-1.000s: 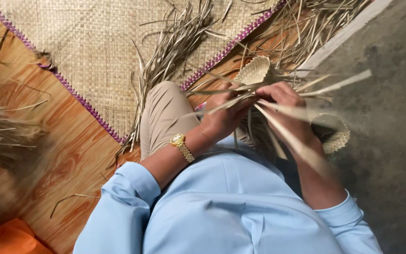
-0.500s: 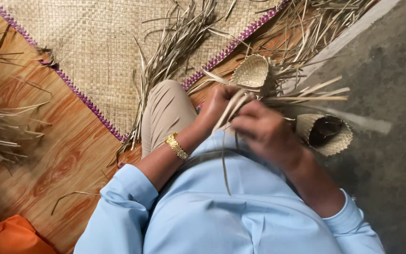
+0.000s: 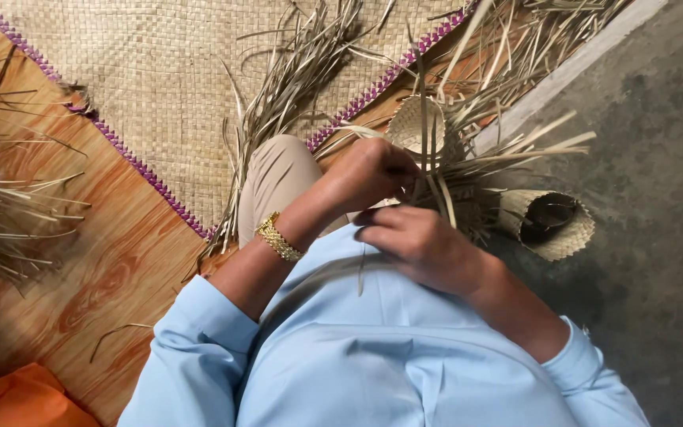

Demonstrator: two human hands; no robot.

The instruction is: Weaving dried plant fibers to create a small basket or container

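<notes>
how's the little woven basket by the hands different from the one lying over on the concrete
The basket by the hands shows a pale woven surface and stands among loose strips; the basket on the concrete lies tipped, its dark hollow mouth showing. The first sits above the left hand, the second clear of both hands. Both are straw-coloured weave.

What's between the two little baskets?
In the head view, loose dry straw strips fan out between the round basket and the open basket.

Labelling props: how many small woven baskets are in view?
2: one small woven basket just beyond the left hand, another lying on the grey floor at right. Loose strips may hide more.
</notes>
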